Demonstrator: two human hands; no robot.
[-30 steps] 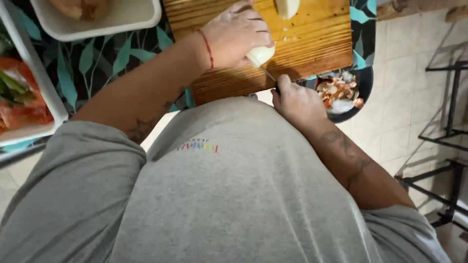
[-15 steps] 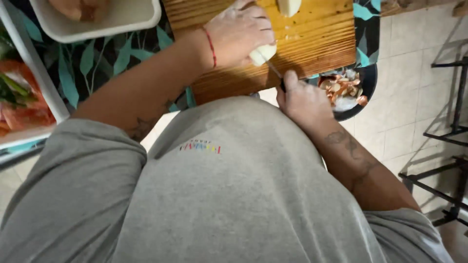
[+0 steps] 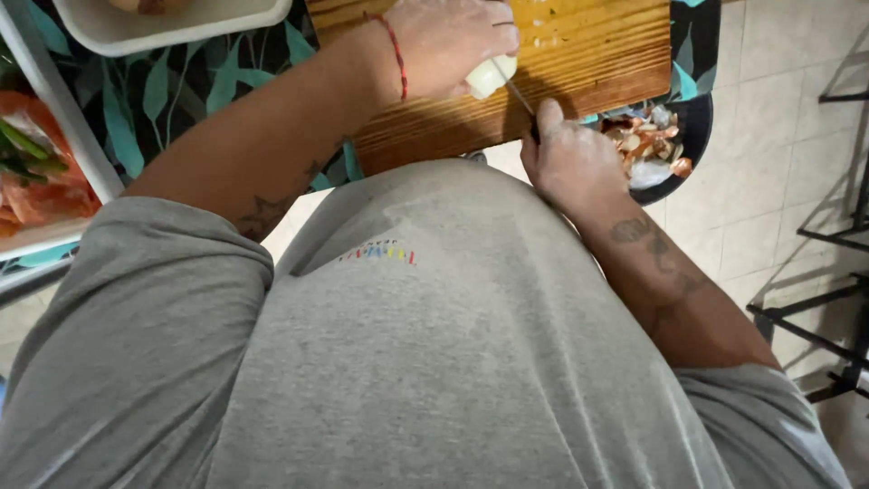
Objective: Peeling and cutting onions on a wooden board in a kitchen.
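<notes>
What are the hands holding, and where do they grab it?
Left hand grips a pale onion from above; right hand holds a knife by its handle.

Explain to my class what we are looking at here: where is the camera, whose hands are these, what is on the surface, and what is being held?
There is no machine, just a person working with bare hands. The one picture comes from a camera worn on the person's head, looking straight down, so the grey shirt fills most of the view. The left hand holds a pale peeled onion down on a wooden cutting board. The right hand grips a knife whose blade meets the onion. The board lies on a leaf-patterned cloth. Right of the board a dark bowl holds peelings. A white tray sits at the top left, and another tray with orange food at the left edge.
</notes>
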